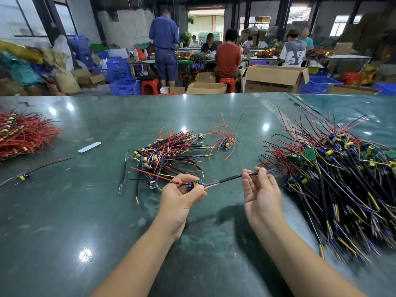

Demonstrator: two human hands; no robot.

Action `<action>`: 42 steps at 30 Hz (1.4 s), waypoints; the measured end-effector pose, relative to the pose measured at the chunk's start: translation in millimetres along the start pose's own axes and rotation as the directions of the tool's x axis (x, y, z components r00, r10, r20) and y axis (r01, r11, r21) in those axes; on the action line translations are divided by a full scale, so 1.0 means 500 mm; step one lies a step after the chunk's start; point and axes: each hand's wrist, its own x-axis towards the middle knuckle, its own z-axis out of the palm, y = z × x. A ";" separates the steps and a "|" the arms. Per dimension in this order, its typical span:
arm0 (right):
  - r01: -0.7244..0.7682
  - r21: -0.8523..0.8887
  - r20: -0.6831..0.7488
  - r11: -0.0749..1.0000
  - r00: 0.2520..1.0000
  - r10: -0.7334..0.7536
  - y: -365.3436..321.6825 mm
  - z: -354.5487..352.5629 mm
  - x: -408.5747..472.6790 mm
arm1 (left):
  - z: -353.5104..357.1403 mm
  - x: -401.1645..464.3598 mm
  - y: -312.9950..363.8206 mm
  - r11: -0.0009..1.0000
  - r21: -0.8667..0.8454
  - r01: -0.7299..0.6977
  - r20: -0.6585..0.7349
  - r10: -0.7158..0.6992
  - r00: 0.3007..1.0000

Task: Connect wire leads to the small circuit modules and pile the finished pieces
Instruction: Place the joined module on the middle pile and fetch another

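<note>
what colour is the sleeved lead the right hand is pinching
Black sleeve, with blue and yellow wires at its ends; right hand pinches it. Only the head view shows it.

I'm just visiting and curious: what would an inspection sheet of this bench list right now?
Surface: glossy green table, lamp glare on it.
Job's things: left hand pinches a small circuit module; right hand pinches its black lead, held above the table.
Piles: middle pile, large pile at right, red-wired pile at far left.
Clutter: white strip; stray module; small red-wired cluster.
Fingers: both hands' curled, pinching.
Cables: loose black leads beside the middle pile.
Surroundings: seated workers, cardboard boxes, blue crates, red stools.
</note>
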 end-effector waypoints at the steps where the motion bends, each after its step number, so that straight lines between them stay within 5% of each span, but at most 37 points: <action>1: 0.003 -0.009 -0.010 1.000 1.000 -0.003 0.001 0.000 0.000 | 0.001 0.000 -0.001 1.000 -0.019 0.007 -0.009 -0.007 1.000; 8: -0.030 -0.068 -0.072 0.997 0.997 0.025 -0.006 0.000 0.004 | 0.001 0.005 -0.009 0.982 -0.175 0.073 -0.046 -0.082 0.996; 16: -0.001 -0.152 -0.105 0.988 0.994 -0.015 -0.001 0.001 -0.001 | 0.001 0.001 -0.013 0.997 -0.076 0.022 -0.132 -0.032 0.991; 25: 0.074 -0.236 -0.051 0.969 0.995 -0.088 -0.019 -0.008 0.009 | 0.005 -0.003 -0.014 0.997 -0.048 -0.056 -0.046 0.053 0.998; 27: 0.252 -0.476 -0.001 0.843 0.958 -0.287 -0.018 -0.017 0.008 | -0.002 -0.003 -0.014 0.991 0.065 -0.117 -0.059 0.120 0.991; 28: 0.335 -0.634 0.026 0.697 0.910 -0.414 -0.017 -0.020 0.005 | -0.002 -0.004 -0.013 0.985 0.108 -0.136 -0.065 0.143 0.988; 31: 0.567 -0.819 0.359 0.085 0.623 -0.695 -0.012 -0.029 -0.006 | 0.003 -0.001 -0.016 0.971 0.179 -0.159 -0.043 0.169 0.985; 32: 0.657 -0.746 0.557 -0.108 0.525 -0.644 -0.008 -0.027 -0.014 | 0.006 -0.001 -0.017 0.968 0.194 -0.161 -0.021 0.168 0.986; 34: 0.775 -0.543 0.826 -0.324 0.421 -0.376 0.009 -0.029 -0.025 | 0.007 -0.002 -0.016 0.967 0.196 -0.161 0.011 0.162 0.987; 39: 0.736 -0.606 0.773 -0.301 0.635 -0.005 0.014 -0.027 -0.035 | -0.002 -0.001 -0.010 0.987 0.158 -0.039 -0.010 0.041 0.999; 42: 0.725 -0.659 0.720 -0.198 0.685 0.113 0.010 -0.033 -0.028 | -0.010 0.007 -0.011 0.978 0.206 -0.033 -0.045 0.043 0.998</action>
